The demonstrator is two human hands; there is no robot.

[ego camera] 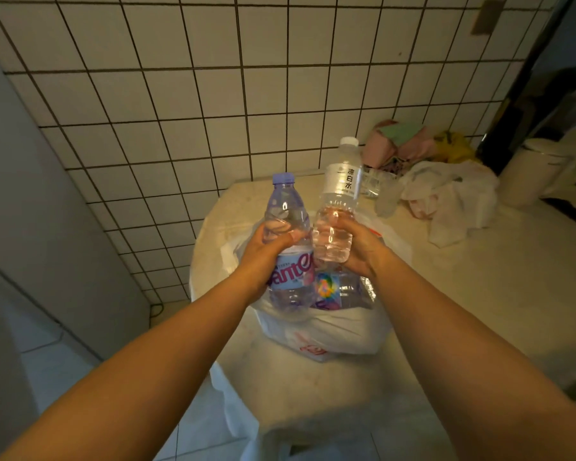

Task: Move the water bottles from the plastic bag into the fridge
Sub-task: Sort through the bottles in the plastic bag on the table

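A white plastic bag (pixel 326 331) sits open on the beige counter (pixel 463 294). My left hand (pixel 263 251) grips a clear bottle with a purple cap and pink-lilac label (pixel 288 207), held upright just above the bag's left side. My right hand (pixel 356 247) grips a clear bottle with a white cap and white label (pixel 341 181), upright above the bag's middle. The two bottles stand side by side, almost touching. Inside the bag lies another bottle with a colourful label (pixel 333 291), partly hidden by my hands.
A grey fridge side (pixel 30 194) rises at the left, next to the tiled wall (pixel 213 94). Crumpled white cloth or bags (pixel 453 201), clear cups (pixel 379 188) and pink and yellow items (pixel 413 144) crowd the counter's back right. A white bin (pixel 532 171) stands far right.
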